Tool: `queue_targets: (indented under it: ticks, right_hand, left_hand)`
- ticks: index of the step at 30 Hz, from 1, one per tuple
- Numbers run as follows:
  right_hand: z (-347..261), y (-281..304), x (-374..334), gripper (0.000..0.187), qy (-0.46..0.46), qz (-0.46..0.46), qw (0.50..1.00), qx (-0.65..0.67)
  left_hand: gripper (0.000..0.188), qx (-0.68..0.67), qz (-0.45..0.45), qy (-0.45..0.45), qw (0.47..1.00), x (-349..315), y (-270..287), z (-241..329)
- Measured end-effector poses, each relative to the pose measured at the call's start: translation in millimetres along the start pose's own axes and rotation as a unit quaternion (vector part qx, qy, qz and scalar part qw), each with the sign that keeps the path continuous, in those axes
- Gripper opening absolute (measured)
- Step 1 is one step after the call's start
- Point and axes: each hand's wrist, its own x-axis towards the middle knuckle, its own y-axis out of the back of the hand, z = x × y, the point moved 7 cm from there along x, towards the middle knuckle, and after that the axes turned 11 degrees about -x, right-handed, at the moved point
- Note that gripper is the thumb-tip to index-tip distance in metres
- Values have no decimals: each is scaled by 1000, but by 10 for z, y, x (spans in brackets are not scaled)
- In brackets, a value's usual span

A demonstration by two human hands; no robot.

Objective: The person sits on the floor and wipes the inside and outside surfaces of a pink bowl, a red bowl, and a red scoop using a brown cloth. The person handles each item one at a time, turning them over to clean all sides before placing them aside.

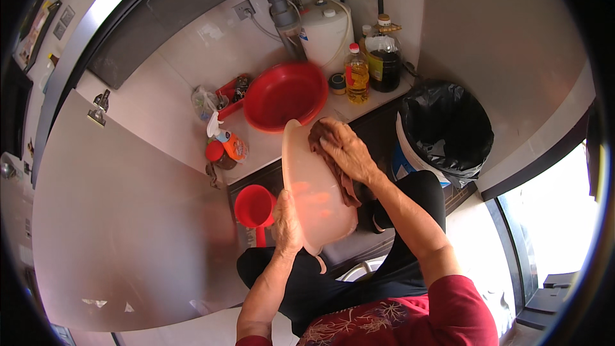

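Observation:
A translucent pinkish plastic basin (314, 202) is tilted up on its side in front of me, above my knees. My left hand (288, 224) grips its rim at the lower left; those fingers show through the wall as orange blurs. Against the basin's outer surface, near the top right, my right hand (343, 147) presses a brown cloth (346, 186) bunched under its fingers. Left of the basin, close to my left hand, sits a red dipper (255, 206) with its handle toward me. Just beyond the basin lies a wide red basin (285, 96) in the cabinet.
An oil bottle (356, 75), a dark bottle (384, 64) and a small jar (337, 83) stand at the cabinet's right. A spray bottle (230, 141) and a red-lidded jar (221, 154) are at left. A lined bin (442, 131) stands right. An open cabinet door (128, 218) fills the left.

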Motion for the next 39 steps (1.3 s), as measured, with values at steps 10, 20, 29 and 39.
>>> queue_targets:
  ticks: [10,20,29,39]
  right_hand:
    - [-669,-168,-1326,59,261,-24,938,-225]
    - [511,-400,-1788,41,-236,-51,917,318]
    - [1519,-1461,-2159,48,-568,75,566,593]
    - [625,-745,-1891,40,-372,67,836,397]
  left_hand:
    - [63,10,107,-75,991,52,222,115]
    - [68,-83,100,-55,990,89,447,174]
    - [65,-94,102,-73,988,105,520,135]
    - [60,-163,148,-110,969,118,766,159]
